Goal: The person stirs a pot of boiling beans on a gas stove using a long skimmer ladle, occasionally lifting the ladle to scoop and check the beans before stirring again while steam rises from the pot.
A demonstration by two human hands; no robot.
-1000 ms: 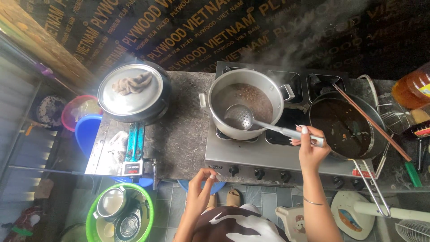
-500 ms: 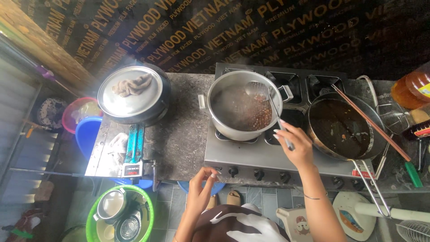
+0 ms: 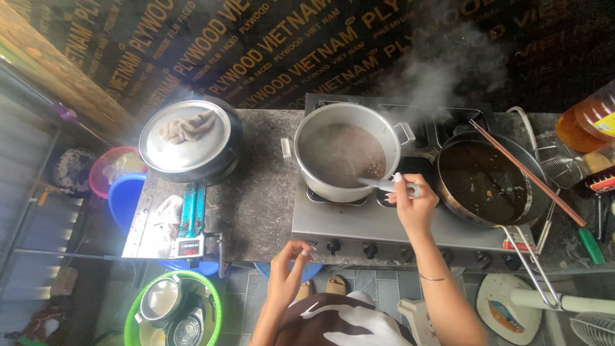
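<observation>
My right hand [image 3: 415, 206] grips the ladle handle [image 3: 384, 185], bowl sunk in the steaming pot [image 3: 346, 154]. Left hand [image 3: 286, 274] hovers half-open, empty, near the stove knobs [image 3: 333, 245].

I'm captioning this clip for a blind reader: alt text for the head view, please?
Seen from above, a person's right hand holds a ladle in a steaming metal pot on a gas stove, beside a dark wok. Their left hand hovers empty near the stove's knobs.
</observation>
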